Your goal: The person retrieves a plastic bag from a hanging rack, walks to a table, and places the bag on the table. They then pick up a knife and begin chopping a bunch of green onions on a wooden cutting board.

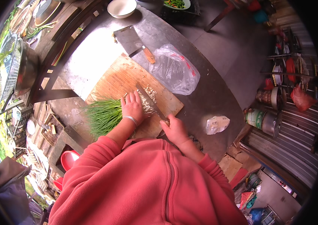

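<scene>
A bundle of green chives or thin scallions point(104, 115) lies across the left part of a wooden cutting board point(119, 73), its white ends toward the right. My left hand point(132, 107) presses flat on the bundle near those ends, a bracelet on its wrist. In my right hand point(173, 126) is the handle of a kitchen knife point(152, 102), whose blade stands against the white ends, just right of my left fingers. Small chopped white pieces point(150, 90) lie on the board beyond and beside the blade.
Beyond the board lie a cleaver point(129, 40) with a wooden handle and a clear plastic bag point(176, 70). A white bowl point(121, 8) stands at the table's far end. A small wrapped package point(217, 125) rests on the dark tabletop point(204, 98) at the right.
</scene>
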The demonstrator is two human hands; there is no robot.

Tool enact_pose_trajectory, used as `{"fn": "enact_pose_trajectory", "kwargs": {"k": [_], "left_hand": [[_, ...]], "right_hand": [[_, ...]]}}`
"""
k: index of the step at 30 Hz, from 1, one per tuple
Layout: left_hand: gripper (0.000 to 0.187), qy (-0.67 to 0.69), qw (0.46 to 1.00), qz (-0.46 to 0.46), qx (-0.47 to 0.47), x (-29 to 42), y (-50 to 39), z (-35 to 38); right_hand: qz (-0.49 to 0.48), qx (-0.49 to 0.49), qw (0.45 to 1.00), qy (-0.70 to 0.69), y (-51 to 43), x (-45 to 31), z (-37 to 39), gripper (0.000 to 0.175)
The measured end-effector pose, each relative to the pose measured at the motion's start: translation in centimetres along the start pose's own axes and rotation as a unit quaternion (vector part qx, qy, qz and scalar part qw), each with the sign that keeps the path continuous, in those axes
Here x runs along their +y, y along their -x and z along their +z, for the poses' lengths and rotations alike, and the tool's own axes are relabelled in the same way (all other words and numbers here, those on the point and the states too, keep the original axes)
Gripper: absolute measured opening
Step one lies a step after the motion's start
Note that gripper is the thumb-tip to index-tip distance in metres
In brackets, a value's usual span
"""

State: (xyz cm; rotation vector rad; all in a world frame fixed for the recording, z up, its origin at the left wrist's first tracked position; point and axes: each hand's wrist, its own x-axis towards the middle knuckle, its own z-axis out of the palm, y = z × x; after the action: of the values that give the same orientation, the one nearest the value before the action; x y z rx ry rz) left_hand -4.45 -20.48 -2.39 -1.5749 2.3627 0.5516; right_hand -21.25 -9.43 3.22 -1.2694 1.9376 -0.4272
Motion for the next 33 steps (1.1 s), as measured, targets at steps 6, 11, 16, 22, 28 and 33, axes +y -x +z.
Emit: {"fn": "enact_pose_trajectory", "kwargs": {"k": [6,11,16,22,28,33], "left_hand": [[0.119,0.003,1.0,0.005,0.01,-0.2,-0.1,0.3],[0.118,0.005,1.0,0.009,0.015,-0.3,-0.2,0.8],[0.116,-0.02,0.999,0.014,0.035,-0.7,-0.7,2.0],[0.113,-0.043,0.996,0.019,0.078,-0.9,-0.9,3.3],[0.114,-0.005,0.997,0.015,0.075,-0.6,-0.8,2.6],[0.116,0.017,0.997,0.007,0.076,-0.7,-0.3,2.0]], "right_hand": [[0.026,-0.03,0.999,0.024,-1.0,0.3,0.4,0.032],[0.011,-0.045,0.997,0.058,-2.5,-0.1,1.0,0.029],[0.011,-0.041,0.996,0.081,-4.1,-0.6,2.5,0.029],[0.028,-0.045,0.993,0.11,-6.0,-1.1,4.6,0.027],[0.017,-0.011,0.997,0.07,-6.4,0.1,4.9,0.029],[0.018,0.019,1.0,-0.014,-6.0,1.1,3.5,0.031]]}}
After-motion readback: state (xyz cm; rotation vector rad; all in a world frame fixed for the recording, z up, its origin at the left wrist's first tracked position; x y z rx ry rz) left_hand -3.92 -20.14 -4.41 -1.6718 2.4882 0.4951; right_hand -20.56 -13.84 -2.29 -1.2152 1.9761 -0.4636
